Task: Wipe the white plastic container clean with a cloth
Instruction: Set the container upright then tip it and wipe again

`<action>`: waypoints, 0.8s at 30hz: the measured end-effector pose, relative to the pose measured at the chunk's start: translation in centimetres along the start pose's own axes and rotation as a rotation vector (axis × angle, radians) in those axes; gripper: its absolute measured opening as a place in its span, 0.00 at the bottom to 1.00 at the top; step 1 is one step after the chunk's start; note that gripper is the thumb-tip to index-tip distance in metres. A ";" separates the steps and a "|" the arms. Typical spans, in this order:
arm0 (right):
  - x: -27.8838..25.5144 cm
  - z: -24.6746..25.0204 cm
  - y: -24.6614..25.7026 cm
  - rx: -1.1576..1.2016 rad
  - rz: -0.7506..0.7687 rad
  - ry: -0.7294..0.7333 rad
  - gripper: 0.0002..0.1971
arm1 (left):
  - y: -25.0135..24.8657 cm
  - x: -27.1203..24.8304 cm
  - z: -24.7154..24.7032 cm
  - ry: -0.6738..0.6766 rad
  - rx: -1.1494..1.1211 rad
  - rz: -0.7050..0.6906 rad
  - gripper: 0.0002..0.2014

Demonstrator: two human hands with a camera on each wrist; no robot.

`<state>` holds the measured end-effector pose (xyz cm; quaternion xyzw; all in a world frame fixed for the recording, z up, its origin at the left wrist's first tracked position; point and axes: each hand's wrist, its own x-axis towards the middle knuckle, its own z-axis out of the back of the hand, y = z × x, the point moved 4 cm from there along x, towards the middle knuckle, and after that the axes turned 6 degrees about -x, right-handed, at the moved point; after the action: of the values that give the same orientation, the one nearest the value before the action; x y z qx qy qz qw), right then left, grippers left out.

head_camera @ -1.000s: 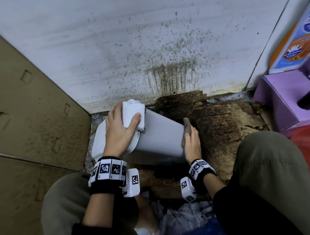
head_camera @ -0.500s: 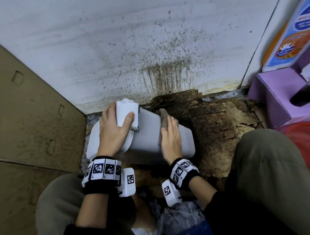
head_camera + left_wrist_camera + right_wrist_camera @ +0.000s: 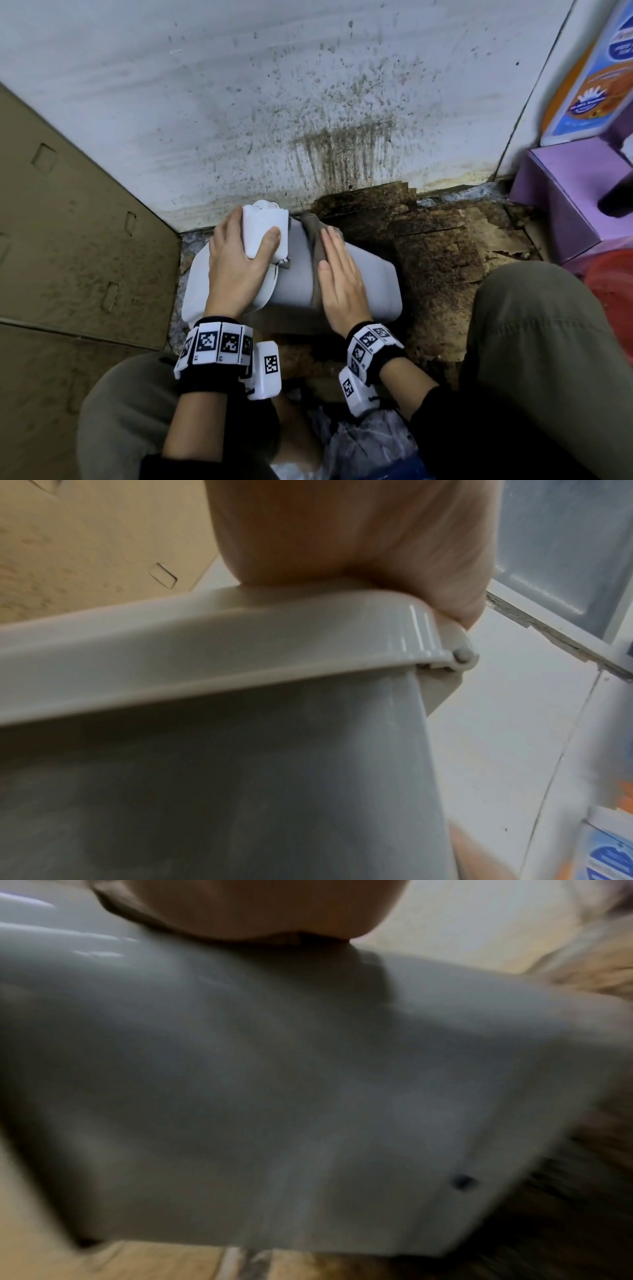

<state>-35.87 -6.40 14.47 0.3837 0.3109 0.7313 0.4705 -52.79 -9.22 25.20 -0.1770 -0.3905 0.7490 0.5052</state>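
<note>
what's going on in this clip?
A person crouches on the floor, cleaning a white plastic container that lies on its side by a stained white wall. The left hand grips the white block at the container's lidded end to steady it. The right hand, fingers flat, presses a grey-brown cloth onto the container's side, close to the lid. The right wrist view is too blurred to judge how clean it is.

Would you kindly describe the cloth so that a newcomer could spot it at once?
Start at the stained white wall; at its foot the white plastic container lies on its side. The cloth is the drab brownish strip draped across it, pressed under the right hand, darker than the pale plastic.
</note>
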 end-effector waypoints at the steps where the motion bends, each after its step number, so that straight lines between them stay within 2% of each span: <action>1: -0.2 0.1 -1.6 0.002 -0.042 0.008 0.29 | 0.1 0.0 0.1 -0.001 -0.006 0.005 0.49; 7: -1.6 1.8 -10.3 0.006 -0.504 0.013 0.25 | 0.0 -0.2 0.0 -0.012 -0.036 0.003 0.48; 9: -1.6 2.0 -11.0 0.015 -0.563 0.024 0.25 | 0.0 -0.3 0.1 -0.016 -0.038 -0.001 0.48; 17: -1.4 1.5 -9.5 0.015 -0.577 0.010 0.26 | 0.4 -0.5 0.6 -0.022 -0.054 0.009 0.48; 21: -0.9 0.5 -5.2 -0.011 -0.405 -0.007 0.29 | 0.6 -0.3 0.7 -0.017 -0.054 0.023 0.48; 24: -0.2 -0.3 0.1 0.050 -0.224 0.001 0.33 | 0.3 -0.1 0.4 -0.011 -0.046 0.011 0.48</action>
<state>-36.08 -6.61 14.36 0.3576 0.3701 0.6664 0.5395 -53.16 -9.53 25.18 -0.1865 -0.4095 0.7434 0.4949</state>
